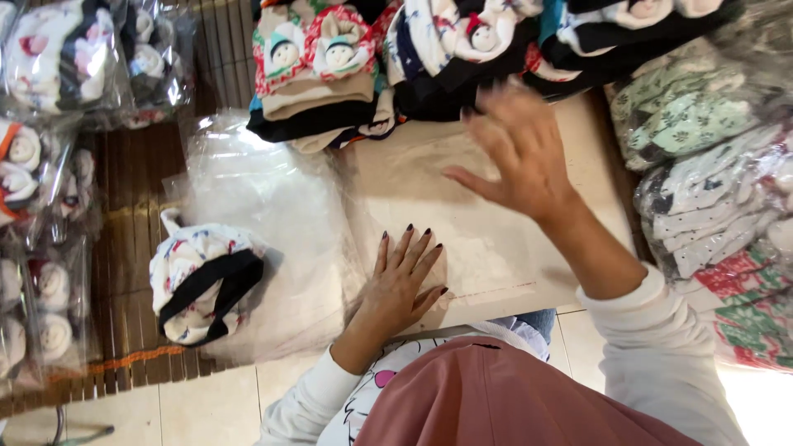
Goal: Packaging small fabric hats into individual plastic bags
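Left hand (401, 281): fingers spread, pressed flat on clear plastic bag (487, 239) | Right hand (516, 153): open, blurred, above bag, near folded fabric pile (330, 74)

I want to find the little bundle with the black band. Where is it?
In the head view, the folded fabric bundle with the black band lies low on the left, on clear plastic bags, just left of the left hand.

Pale tiled floor (206, 409), perhaps bamboo mat (132, 177)
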